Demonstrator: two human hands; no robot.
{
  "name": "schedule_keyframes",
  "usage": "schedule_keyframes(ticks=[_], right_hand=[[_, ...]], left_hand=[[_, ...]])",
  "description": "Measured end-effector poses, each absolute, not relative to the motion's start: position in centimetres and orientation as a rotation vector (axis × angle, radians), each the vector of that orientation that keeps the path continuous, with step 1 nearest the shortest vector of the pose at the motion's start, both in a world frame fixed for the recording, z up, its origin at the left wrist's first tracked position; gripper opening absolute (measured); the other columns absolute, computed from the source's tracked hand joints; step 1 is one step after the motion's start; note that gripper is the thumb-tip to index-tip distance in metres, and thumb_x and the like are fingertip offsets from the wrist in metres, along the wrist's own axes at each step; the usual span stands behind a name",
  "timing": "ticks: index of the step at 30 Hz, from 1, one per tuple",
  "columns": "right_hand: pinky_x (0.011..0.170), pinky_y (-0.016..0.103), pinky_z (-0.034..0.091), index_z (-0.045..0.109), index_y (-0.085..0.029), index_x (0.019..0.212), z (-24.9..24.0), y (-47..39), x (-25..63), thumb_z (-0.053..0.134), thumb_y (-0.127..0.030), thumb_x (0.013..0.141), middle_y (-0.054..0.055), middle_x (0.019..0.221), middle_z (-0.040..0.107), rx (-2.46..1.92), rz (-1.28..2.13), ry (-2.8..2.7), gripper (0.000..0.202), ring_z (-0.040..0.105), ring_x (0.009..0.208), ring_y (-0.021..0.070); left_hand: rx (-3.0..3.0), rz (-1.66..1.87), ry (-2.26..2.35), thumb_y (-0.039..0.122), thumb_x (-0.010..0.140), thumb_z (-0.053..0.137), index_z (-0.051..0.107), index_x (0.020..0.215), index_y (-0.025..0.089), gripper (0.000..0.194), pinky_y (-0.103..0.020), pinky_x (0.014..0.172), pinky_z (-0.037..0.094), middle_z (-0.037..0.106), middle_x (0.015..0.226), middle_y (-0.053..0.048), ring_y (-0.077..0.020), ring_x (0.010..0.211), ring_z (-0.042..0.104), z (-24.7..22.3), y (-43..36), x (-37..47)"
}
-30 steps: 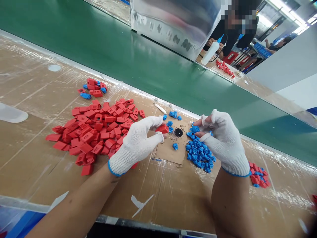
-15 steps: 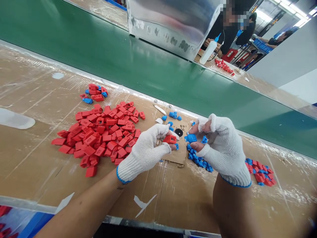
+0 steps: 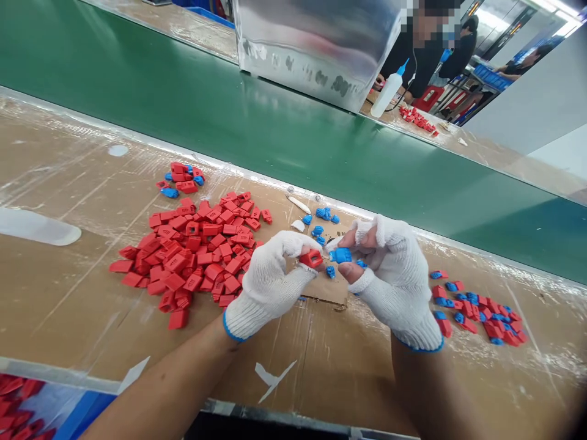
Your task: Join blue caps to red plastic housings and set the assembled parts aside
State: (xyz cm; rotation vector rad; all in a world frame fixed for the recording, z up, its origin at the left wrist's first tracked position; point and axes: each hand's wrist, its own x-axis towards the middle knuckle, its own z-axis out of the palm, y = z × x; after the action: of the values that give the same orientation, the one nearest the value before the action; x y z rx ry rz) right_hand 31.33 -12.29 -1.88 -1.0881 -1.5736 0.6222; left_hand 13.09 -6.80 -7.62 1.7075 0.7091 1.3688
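Both my hands wear white gloves with bare fingertips. My left hand (image 3: 273, 278) pinches a red plastic block (image 3: 311, 258), its square opening turned toward the right. Between the fingertips of my right hand (image 3: 389, 275) is a blue plastic piece (image 3: 340, 255), its narrow end pointing at the red block. A small gap separates the two parts. Beneath them lies a cardboard piece (image 3: 328, 292), partly covered by my hands, with several loose blue pieces (image 3: 317, 231) on and around it. A large heap of red blocks (image 3: 197, 250) is left of my left hand.
Joined red-and-blue pieces (image 3: 495, 318) lie to the right, and a smaller mixed group (image 3: 183, 178) at the back left. A green belt (image 3: 183, 110) runs behind the table, below a metal box (image 3: 316, 49). Across it a person (image 3: 398, 58) sits near a white bottle (image 3: 387, 95).
My right hand has moved left, bringing the blue piece closer to the red block. The camera view has shifted slightly, showing more of the joined pieces at right.
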Motion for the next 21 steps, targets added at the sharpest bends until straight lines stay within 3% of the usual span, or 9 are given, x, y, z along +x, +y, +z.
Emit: schedule_keyframes(ticks=[4,11,21], right_hand=[[0.079,0.039,0.063,0.056,-0.032,0.112,-3.1,-12.4,30.2,0.079,-0.008,0.089,-0.001,0.108,0.069,-1.119,0.597,-1.564,0.040,0.072,0.090,0.0182],[0.080,0.040,0.064,0.054,-0.032,0.113,-3.4,-12.3,29.8,0.077,-0.005,0.089,-0.002,0.108,0.068,-1.098,0.595,-1.572,0.042,0.074,0.094,0.0192],[0.082,0.039,0.064,0.058,-0.032,0.109,-3.7,-12.2,29.4,0.076,-0.007,0.090,-0.004,0.104,0.069,-1.151,0.585,-1.619,0.036,0.074,0.090,0.0178]], left_hand=[[1.950,1.518,0.815,0.015,0.090,0.077,0.072,0.088,0.020,0.008,-0.027,0.078,0.065,0.084,0.093,-0.003,-0.0162,0.083,0.079,-7.5,-6.8,12.5],[2.149,1.440,0.976,0.027,0.096,0.075,0.076,0.088,0.020,0.010,-0.027,0.073,0.064,0.083,0.092,-0.005,-0.0176,0.081,0.078,-7.8,-7.1,12.1],[2.125,1.555,0.884,0.020,0.090,0.082,0.067,0.084,0.019,0.016,-0.024,0.072,0.064,0.082,0.091,-0.005,-0.0166,0.082,0.079,-8.5,-6.8,12.4]])
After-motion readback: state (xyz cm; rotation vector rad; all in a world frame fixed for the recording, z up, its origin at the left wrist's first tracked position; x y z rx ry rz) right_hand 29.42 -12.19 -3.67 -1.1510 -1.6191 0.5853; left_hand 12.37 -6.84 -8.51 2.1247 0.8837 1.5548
